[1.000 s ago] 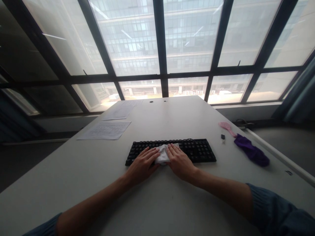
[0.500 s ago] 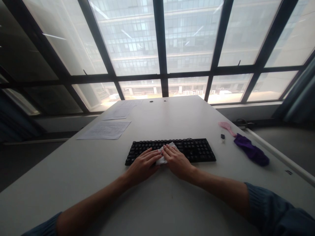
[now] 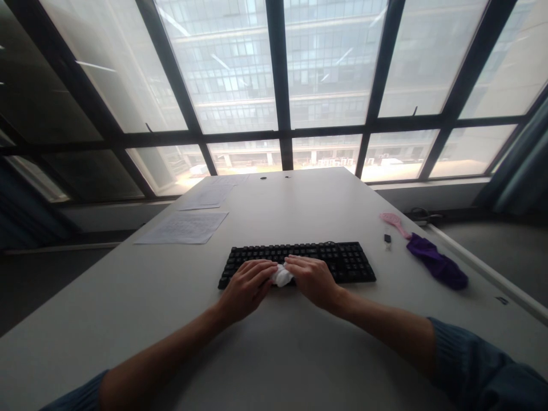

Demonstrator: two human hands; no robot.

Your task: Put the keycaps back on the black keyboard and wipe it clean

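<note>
A black keyboard (image 3: pixel 351 262) lies across the white table in front of me. Over its front middle part is a crumpled white tissue (image 3: pixel 282 276), bunched between my two hands. My left hand (image 3: pixel 248 282) grips the tissue from the left with bent fingers. From the other side my right hand (image 3: pixel 312 279) closes its fingers on the tissue's right edge. Both hands cover some of the keys, and the thumbs are mostly hidden.
Sheets of paper (image 3: pixel 182 227) lie at the table's left. On the right are a pink hairbrush (image 3: pixel 394 221), a small dark object (image 3: pixel 387 238) and a purple cloth item (image 3: pixel 436 262). Tall windows (image 3: pixel 325 74) stand beyond the table's far end.
The tissue, spread flatter under my fingers before, is now bunched into a compact wad. My hands have drawn slightly apart, and my right fingers have moved off its top.
</note>
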